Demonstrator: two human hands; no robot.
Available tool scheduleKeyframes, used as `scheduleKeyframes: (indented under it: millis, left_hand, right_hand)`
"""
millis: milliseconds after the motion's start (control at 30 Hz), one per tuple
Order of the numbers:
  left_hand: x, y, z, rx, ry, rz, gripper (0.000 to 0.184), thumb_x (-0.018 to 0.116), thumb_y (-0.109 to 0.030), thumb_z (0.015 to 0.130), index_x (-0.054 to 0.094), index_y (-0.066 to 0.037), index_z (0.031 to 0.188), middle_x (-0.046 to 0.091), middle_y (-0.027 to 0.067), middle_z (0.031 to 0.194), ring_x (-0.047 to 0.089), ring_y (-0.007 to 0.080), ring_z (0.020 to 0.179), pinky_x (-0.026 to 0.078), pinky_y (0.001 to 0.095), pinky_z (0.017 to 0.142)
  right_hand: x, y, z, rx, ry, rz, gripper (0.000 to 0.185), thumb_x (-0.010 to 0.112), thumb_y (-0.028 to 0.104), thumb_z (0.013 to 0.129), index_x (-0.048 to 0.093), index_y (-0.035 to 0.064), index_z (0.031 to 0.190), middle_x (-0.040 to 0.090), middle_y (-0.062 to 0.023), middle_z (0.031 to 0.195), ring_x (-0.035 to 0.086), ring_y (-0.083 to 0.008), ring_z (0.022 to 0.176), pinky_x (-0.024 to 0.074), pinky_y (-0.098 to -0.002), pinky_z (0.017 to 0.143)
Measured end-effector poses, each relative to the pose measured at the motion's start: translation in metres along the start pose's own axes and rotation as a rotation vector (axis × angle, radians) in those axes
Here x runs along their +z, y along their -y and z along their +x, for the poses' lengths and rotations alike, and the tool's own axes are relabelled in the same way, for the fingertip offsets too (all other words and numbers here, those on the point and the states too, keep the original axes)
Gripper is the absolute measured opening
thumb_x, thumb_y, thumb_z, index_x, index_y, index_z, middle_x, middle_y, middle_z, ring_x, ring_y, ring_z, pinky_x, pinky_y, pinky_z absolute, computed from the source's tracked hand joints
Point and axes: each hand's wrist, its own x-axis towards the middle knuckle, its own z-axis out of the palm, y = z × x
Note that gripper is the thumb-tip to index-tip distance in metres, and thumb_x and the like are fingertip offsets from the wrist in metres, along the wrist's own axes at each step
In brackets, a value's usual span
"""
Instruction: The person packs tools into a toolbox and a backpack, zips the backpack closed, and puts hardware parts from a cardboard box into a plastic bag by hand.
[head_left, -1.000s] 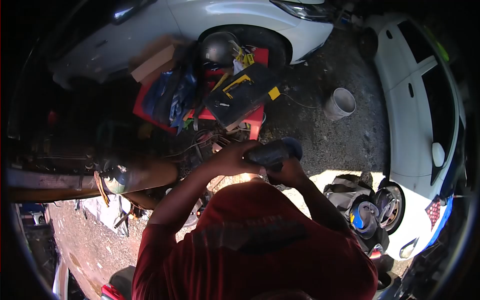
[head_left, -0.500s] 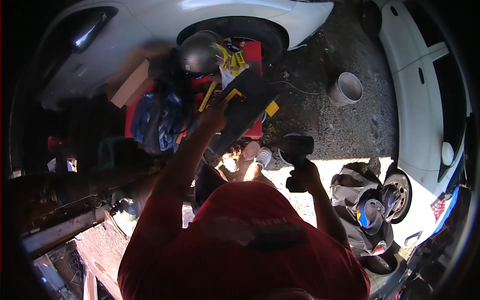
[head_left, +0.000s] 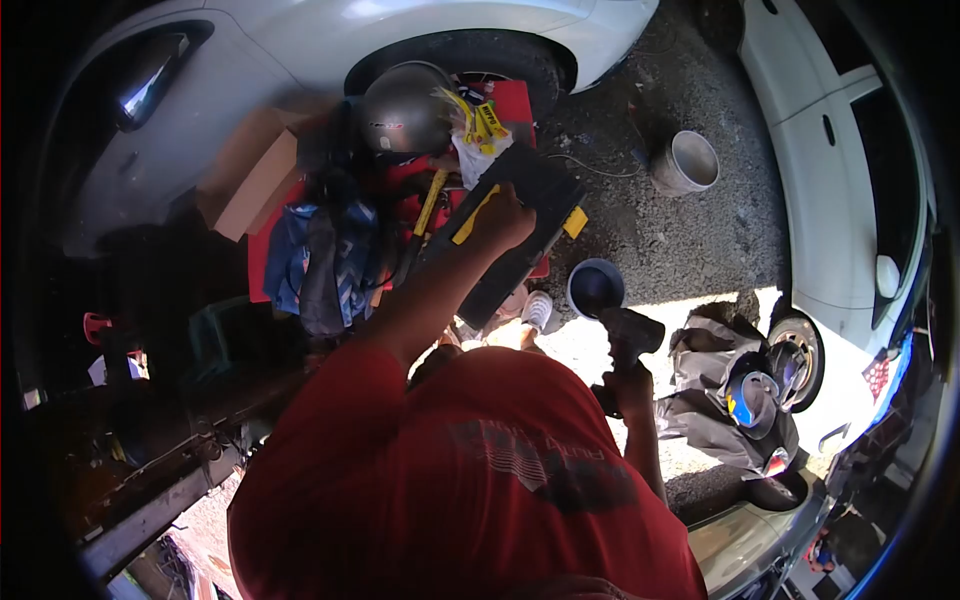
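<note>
The right hand is closed round the grip of a drill, held up in the air to the right of the body. The drill is dark and bulky; shadow hides its finer detail, and I cannot tell whether a bit is fitted. Just beyond it, a dark bucket stands on the ground.

Farther out, the left hand is on the black case, fingers curled by its yellow handle; whether they grip it I cannot tell. The case lies slantwise on the red surface, one end jutting past the edge. Its lid looks down, but a yellow latch sticks out, so it may be unfastened. So the drill is out and in hand, while the case's fastening remains uncertain.

Beside the case lie a hammer and a plastic bag, with a grey helmet behind. A white car is beyond.
</note>
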Motion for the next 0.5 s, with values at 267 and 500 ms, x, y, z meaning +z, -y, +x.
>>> scheduleKeyframes:
  millis: [267,500]
  left_hand:
    - [0.000,-0.013,0.005,0.044,0.103,0.008,0.040,0.055,-0.010,0.090,0.050,0.008,0.125,0.070,0.0251,0.091,0.071,0.0405,0.086,0.058,0.0512,0.074]
    - [-0.006,0.016,0.009,0.170,0.049,-0.194,0.028,0.057,-0.010,0.088,0.062,0.001,0.113,0.071,0.0195,0.087,0.073,0.0338,0.083,0.059,0.0454,0.068]
  right_hand:
    - [0.020,0.027,-0.019,-0.083,0.061,-0.079,0.041,0.074,0.017,0.074,0.069,0.0102,0.114,0.073,-0.0105,0.096,0.072,-0.0266,0.087,0.0538,-0.0405,0.079]
    - [0.021,0.056,-0.003,-0.151,0.089,-0.071,0.041,0.075,0.016,0.072,0.070,0.0045,0.110,0.073,-0.0123,0.090,0.072,-0.0260,0.082,0.0547,-0.0402,0.076]
